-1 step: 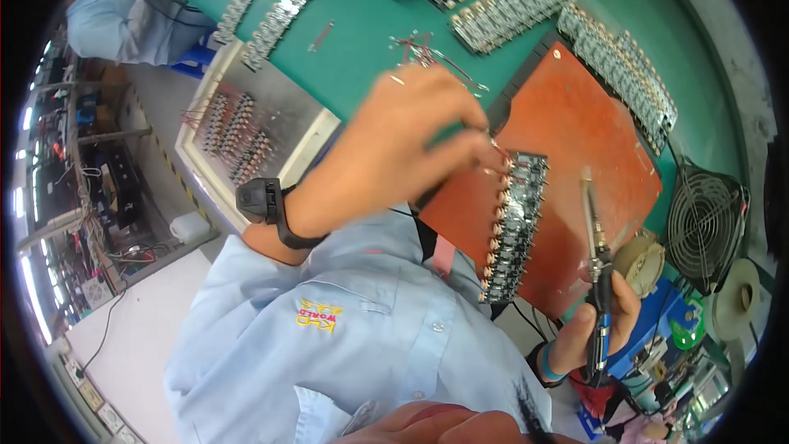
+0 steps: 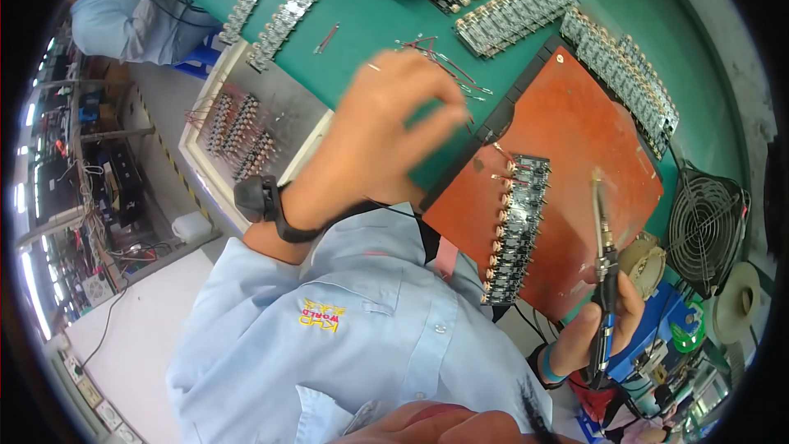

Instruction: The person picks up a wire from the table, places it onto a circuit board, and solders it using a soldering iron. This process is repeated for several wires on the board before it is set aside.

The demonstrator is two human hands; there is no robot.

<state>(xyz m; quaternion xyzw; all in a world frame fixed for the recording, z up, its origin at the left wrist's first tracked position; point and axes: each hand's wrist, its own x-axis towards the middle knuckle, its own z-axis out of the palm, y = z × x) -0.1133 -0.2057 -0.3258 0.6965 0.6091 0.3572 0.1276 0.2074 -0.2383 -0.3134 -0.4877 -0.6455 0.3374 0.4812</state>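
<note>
Head view: the left hand (image 2: 394, 136) hovers over the green bench (image 2: 370, 25), fingers curled with thin wires (image 2: 493, 152) pinched at the tips, right at the top end of the strip of circuit boards (image 2: 516, 226). That strip lies on the orange mat (image 2: 575, 140). The right hand (image 2: 604, 321), grip closed around a soldering iron (image 2: 602, 255), points its tip up, just right of the strip.
</note>
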